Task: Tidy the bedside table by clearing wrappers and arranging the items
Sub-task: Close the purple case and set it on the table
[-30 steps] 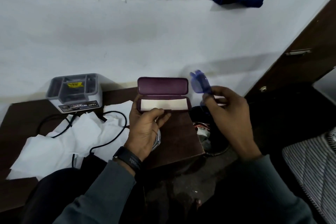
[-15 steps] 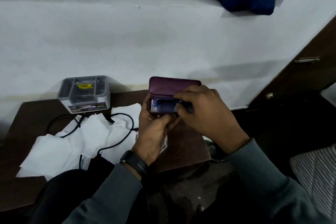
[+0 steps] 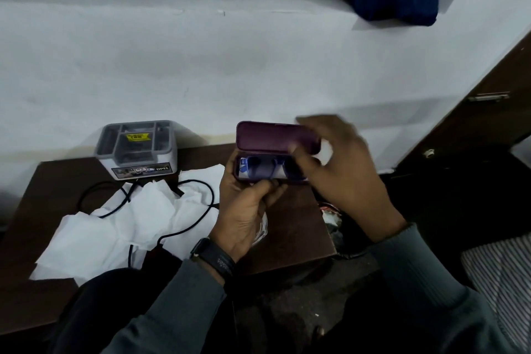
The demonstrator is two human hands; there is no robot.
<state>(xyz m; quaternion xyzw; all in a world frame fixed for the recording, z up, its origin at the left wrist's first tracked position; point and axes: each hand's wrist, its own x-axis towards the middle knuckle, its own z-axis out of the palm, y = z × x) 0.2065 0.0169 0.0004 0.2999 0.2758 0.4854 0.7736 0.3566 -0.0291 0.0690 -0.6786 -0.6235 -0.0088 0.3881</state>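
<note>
The dark brown tabletop (image 3: 296,238) ends with its right edge just beside a dark bin (image 3: 353,254), and its back edge meets the white wall. Most of the left and middle part is covered by crumpled white papers (image 3: 115,233), and a black cable (image 3: 212,195) runs over them. Bare wood shows only at the right front corner and at the far left.

The maroon glasses case (image 3: 270,136) is held in the air above the right part of the tabletop, with its lid standing open. Blue glasses (image 3: 258,168) lie inside the lower half, on a white lining. The left hand (image 3: 247,210) grips this lower half from below, with the thumb on the front rim. The right hand (image 3: 344,172) is at the right end of the lid, but it is blurred and I cannot tell if it pinches the lid.

A grey box (image 3: 138,152) stands at the back; its front label reads "OPEL". Its yellow sticker is not readable.
</note>
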